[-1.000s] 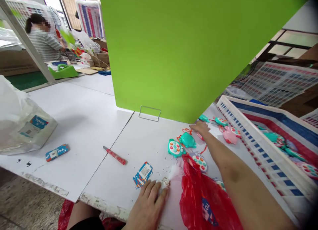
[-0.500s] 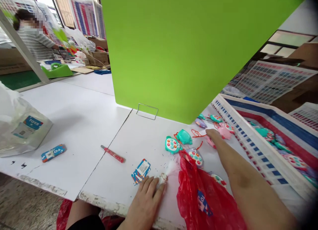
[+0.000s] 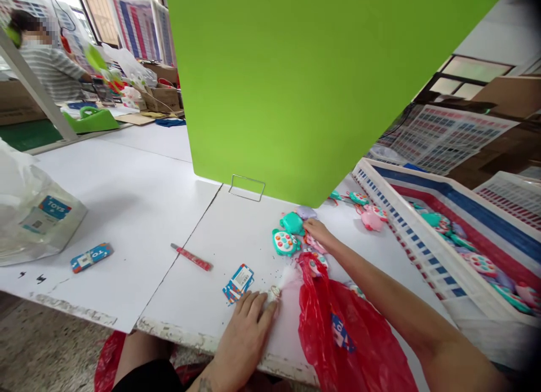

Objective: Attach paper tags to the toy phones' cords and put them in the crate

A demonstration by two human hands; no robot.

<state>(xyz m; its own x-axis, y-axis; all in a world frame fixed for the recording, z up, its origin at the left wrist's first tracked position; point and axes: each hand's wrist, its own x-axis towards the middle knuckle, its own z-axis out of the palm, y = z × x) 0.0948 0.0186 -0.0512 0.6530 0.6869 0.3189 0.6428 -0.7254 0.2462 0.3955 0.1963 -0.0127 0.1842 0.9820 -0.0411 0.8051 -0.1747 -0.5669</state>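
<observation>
On the desk [image 3: 135,206], toys sit bunched below the green panel [image 3: 296,87]: a teal toy [image 3: 286,242] with colored buttons up, another teal toy [image 3: 291,223] back up just behind it, a purple toy [image 3: 306,212], and a pink toy [image 3: 316,244]. Right hand [image 3: 316,232] is at this bunch, fingers against its right side; can't tell if its grip holds one. Left hand [image 3: 249,322] lies palm down near the desk's front edge, fingers together, beside loose cards [image 3: 239,282] and a rubber band [image 3: 275,292]; grip on anything unclear. Red bag [image 3: 355,324] lies between the hands, near the right forearm. Red-handled tool [image 3: 194,259] is farther left. White basket [image 3: 401,223] with more toys stands at right.
</observation>
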